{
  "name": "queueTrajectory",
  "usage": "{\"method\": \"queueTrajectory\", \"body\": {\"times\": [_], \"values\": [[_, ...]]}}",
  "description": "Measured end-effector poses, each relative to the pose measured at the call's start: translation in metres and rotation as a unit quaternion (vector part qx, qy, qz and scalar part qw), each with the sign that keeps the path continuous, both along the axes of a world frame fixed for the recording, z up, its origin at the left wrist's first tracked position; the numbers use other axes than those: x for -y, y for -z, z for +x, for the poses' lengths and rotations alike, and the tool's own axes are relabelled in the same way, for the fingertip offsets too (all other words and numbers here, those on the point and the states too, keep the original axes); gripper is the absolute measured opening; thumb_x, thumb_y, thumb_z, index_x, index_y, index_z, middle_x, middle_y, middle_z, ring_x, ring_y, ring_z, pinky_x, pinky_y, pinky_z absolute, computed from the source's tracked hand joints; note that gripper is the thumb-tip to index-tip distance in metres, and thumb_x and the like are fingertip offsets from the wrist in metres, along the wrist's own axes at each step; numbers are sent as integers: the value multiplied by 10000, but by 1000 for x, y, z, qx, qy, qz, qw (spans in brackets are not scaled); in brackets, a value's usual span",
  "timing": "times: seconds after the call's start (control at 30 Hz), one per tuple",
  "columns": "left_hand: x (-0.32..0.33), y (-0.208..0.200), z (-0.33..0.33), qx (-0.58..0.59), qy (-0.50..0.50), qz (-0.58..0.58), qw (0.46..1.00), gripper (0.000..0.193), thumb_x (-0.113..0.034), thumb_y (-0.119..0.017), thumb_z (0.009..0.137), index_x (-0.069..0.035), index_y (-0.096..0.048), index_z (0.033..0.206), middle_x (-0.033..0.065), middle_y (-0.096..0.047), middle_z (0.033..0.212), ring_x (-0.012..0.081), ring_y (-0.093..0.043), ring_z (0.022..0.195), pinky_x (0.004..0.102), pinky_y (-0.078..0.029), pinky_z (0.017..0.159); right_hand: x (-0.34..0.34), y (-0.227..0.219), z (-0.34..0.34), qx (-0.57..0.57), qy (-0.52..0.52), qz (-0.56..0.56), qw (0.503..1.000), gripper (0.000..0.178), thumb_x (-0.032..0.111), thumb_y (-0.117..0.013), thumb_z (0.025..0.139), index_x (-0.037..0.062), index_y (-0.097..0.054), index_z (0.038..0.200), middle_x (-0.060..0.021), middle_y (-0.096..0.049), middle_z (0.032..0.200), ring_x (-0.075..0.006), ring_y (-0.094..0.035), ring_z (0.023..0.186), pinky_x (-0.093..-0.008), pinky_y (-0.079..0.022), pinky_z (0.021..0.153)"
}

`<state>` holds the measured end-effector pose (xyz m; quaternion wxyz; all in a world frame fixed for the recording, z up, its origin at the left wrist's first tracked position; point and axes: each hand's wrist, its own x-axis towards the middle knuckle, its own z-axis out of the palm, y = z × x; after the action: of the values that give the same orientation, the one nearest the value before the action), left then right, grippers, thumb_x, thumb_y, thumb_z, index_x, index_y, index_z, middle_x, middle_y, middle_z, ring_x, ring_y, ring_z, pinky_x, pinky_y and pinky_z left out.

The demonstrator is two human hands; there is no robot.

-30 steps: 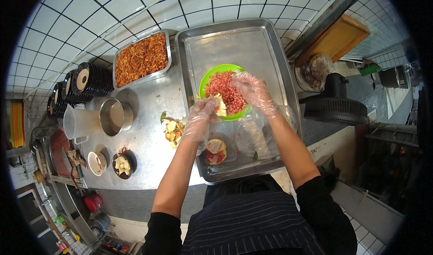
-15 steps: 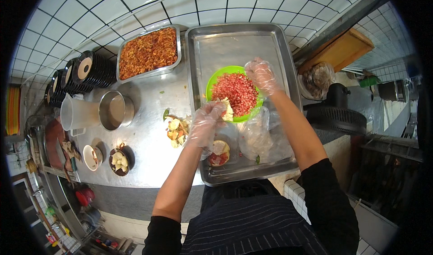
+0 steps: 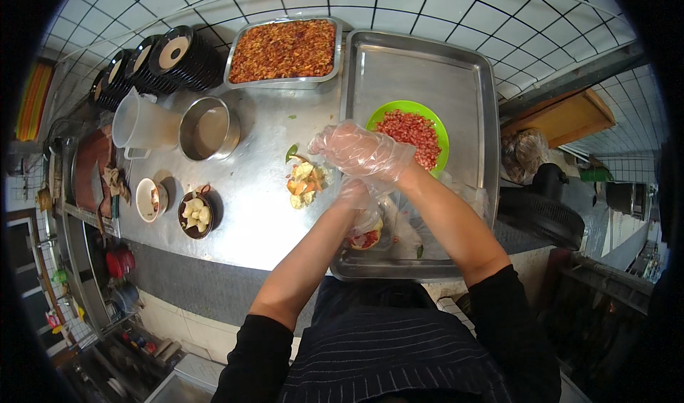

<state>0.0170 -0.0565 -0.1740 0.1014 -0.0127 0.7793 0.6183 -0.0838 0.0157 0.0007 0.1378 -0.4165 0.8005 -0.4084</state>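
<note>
Both my hands wear clear plastic gloves. My right hand point(image 3: 356, 150) reaches across to the left over the tray edge, its fingers curled closed above and beside a small heap of peel scraps point(image 3: 304, 184); whatever it may grip is hidden. Beneath it, my left hand point(image 3: 354, 193) is mostly covered by the right, its fingers out of sight. A green bowl point(image 3: 443, 134) of red pomegranate seeds point(image 3: 417, 134) stands to the right in a large metal tray point(image 3: 420, 268). Close by my left wrist lies a cut pomegranate point(image 3: 365, 239), partly covered by glove plastic.
Left on the steel table are a metal pot point(image 3: 209, 129), a clear plastic jug point(image 3: 144, 123), a white cup point(image 3: 151, 200) and a small bowl of pale cloves point(image 3: 196, 216). Behind stand stacked black dishes point(image 3: 182, 55) and a pan of reddish-brown food point(image 3: 285, 50). Plastic bags point(image 3: 456, 207) lie in the tray.
Both hands have left the green bowl and moved left, my right hand crossing over the left. The peel piece in my left hand no longer shows. The view has shifted leftward.
</note>
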Motion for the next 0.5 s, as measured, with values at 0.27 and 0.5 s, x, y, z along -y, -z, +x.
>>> {"method": "queueTrajectory", "body": {"times": [0.27, 0.5], "values": [[-10, -158, -26, 114, -52, 134, 983, 347, -112, -540, 907, 23, -487, 1222, 117, -571, 1130, 191, -596, 980, 287, -513, 805, -46, -56, -11, 43, 158, -82, 983, 182, 156, -573, 894, 17, -619, 1002, -46, -609, 845, -121, -564, 798, -288, -479, 706], [-29, -164, -45, 185, -76, 279, 939, 420, 32, -566, 815, 42, -482, 1227, 124, -601, 1110, 184, -604, 954, 284, -505, 830, -129, 6, -2, 307, 269, -136, 903, 211, 184, -570, 923, 18, -596, 1051, 40, -545, 824, -31, -468, 693, -192, -421, 611]]}}
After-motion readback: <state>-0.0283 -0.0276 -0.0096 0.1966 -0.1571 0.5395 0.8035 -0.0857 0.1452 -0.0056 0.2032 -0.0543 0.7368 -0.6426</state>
